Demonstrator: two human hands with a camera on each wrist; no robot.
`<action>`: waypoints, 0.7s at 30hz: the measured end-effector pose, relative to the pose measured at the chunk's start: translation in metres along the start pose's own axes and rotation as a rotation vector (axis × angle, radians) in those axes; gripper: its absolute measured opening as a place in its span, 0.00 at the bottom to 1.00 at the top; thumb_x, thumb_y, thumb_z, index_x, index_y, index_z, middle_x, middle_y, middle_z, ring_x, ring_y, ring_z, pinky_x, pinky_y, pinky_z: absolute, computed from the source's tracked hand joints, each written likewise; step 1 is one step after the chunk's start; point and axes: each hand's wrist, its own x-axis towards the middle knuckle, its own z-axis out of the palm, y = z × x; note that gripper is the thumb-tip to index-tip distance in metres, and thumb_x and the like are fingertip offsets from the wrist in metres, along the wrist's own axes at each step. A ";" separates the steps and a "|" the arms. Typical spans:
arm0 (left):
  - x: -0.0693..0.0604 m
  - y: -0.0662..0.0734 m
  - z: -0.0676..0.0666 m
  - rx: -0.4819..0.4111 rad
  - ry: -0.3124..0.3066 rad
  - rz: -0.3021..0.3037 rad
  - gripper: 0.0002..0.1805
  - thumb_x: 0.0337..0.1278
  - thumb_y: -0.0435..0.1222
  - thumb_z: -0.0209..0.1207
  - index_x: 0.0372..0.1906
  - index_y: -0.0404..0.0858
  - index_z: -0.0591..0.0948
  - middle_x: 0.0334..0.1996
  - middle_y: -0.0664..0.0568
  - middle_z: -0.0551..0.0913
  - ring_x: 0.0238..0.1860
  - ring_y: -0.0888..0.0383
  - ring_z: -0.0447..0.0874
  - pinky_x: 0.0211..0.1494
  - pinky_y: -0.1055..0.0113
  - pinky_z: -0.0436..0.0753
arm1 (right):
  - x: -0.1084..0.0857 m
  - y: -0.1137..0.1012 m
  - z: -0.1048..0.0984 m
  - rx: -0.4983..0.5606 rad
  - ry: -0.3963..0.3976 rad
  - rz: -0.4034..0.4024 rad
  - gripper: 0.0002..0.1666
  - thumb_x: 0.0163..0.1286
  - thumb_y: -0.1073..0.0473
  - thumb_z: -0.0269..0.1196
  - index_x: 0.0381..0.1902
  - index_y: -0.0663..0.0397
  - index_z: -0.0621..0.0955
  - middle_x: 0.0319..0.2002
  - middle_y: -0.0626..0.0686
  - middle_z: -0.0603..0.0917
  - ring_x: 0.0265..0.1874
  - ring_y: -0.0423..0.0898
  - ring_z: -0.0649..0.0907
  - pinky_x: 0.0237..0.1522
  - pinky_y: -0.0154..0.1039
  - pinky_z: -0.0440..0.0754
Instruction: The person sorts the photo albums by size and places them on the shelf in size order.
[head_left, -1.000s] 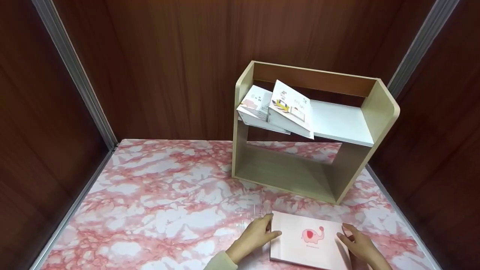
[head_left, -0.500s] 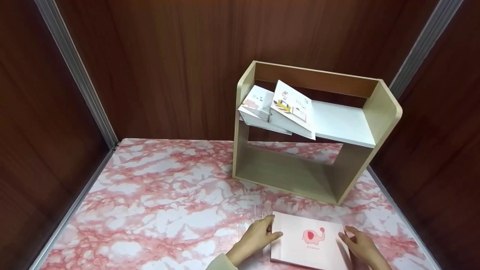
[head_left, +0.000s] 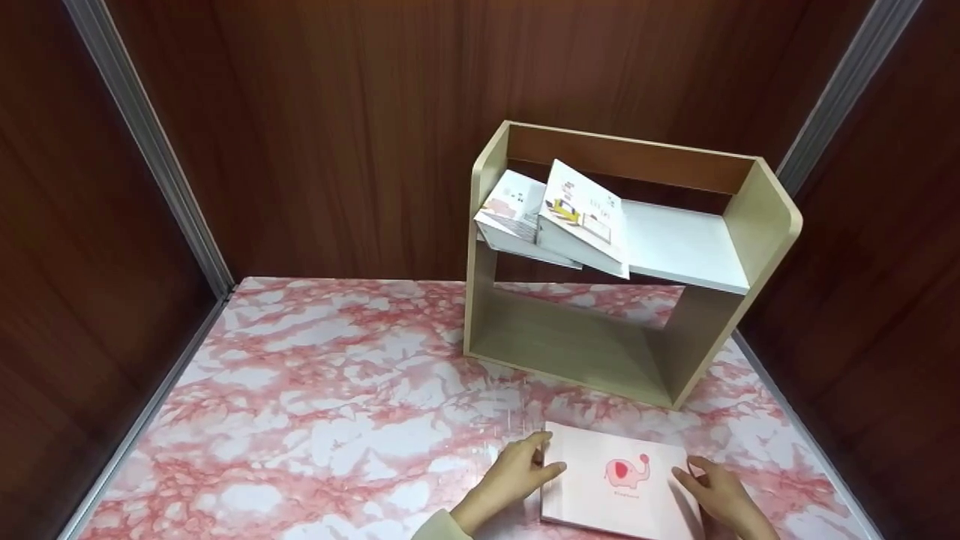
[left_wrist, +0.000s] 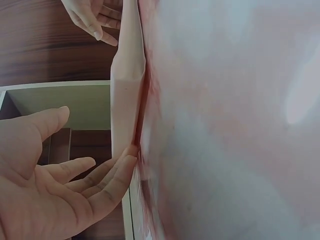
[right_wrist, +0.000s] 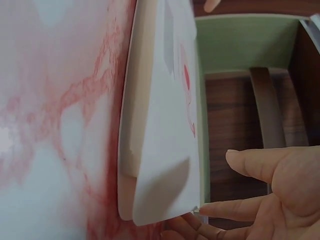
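A pale pink book (head_left: 585,495) with a red elephant on its cover lies flat near the table's front edge. At its left side is my left hand (head_left: 510,474), fingertips touching the lower edge of the spine (left_wrist: 125,112) in the left wrist view, thumb held off the cover. My right hand (head_left: 721,493) is at the opposite side. In the right wrist view its forefinger touches the cover's corner (right_wrist: 170,185); other fingers are partly hidden beneath, and the thumb stands apart. That view shows the cover slightly parted from the pages.
Behind the book stands a small wooden shelf unit (head_left: 574,341). Two white books, one with a yellow picture (head_left: 577,214) and one beside the left panel (head_left: 514,199), lean on its upper shelf. Brown panels enclose the pink marbled table (head_left: 322,390) at the back and sides.
My right hand has shifted very slightly toward the near edge along the book's side. The book, the left hand and the shelf unit look nearly unmoved.
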 end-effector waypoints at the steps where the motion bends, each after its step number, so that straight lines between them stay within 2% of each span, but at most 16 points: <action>1: 0.000 0.000 0.000 0.004 0.002 0.002 0.33 0.59 0.47 0.57 0.61 0.29 0.67 0.33 0.48 0.79 0.26 0.71 0.74 0.41 0.75 0.80 | 0.000 0.001 0.000 0.006 -0.006 0.003 0.34 0.66 0.50 0.57 0.55 0.78 0.70 0.44 0.69 0.80 0.40 0.54 0.82 0.43 0.47 0.78; 5: 0.000 0.001 -0.001 0.015 0.004 0.003 0.33 0.58 0.47 0.58 0.62 0.30 0.67 0.38 0.42 0.81 0.33 0.65 0.81 0.42 0.72 0.81 | 0.002 0.004 0.003 0.008 -0.026 0.004 0.38 0.67 0.48 0.57 0.58 0.80 0.66 0.47 0.73 0.78 0.44 0.58 0.80 0.48 0.53 0.76; 8: 0.000 0.001 -0.001 -0.008 -0.004 0.000 0.33 0.58 0.46 0.58 0.63 0.31 0.65 0.40 0.40 0.80 0.36 0.59 0.83 0.43 0.69 0.82 | 0.002 0.005 0.004 -0.018 -0.039 -0.007 0.42 0.67 0.47 0.56 0.60 0.81 0.61 0.47 0.75 0.76 0.47 0.62 0.78 0.51 0.57 0.73; 14: -0.002 -0.002 0.000 -0.063 -0.027 -0.019 0.35 0.55 0.44 0.61 0.64 0.33 0.65 0.44 0.39 0.77 0.37 0.60 0.80 0.43 0.69 0.81 | 0.001 0.006 0.005 -0.023 -0.057 -0.027 0.45 0.66 0.47 0.58 0.61 0.83 0.58 0.53 0.78 0.70 0.54 0.67 0.72 0.55 0.60 0.68; 18: -0.002 -0.003 0.001 -0.062 -0.030 -0.039 0.35 0.52 0.44 0.64 0.63 0.34 0.66 0.45 0.43 0.76 0.38 0.59 0.77 0.43 0.71 0.80 | 0.000 0.007 0.005 -0.003 -0.068 -0.044 0.45 0.65 0.49 0.59 0.61 0.84 0.58 0.51 0.78 0.72 0.51 0.65 0.75 0.54 0.59 0.70; 21: -0.002 -0.003 0.000 -0.073 -0.039 -0.057 0.36 0.50 0.44 0.65 0.64 0.36 0.66 0.42 0.48 0.73 0.39 0.57 0.73 0.42 0.75 0.77 | 0.000 0.007 0.005 0.018 -0.080 -0.061 0.46 0.64 0.50 0.60 0.60 0.85 0.57 0.49 0.78 0.74 0.49 0.64 0.76 0.52 0.58 0.72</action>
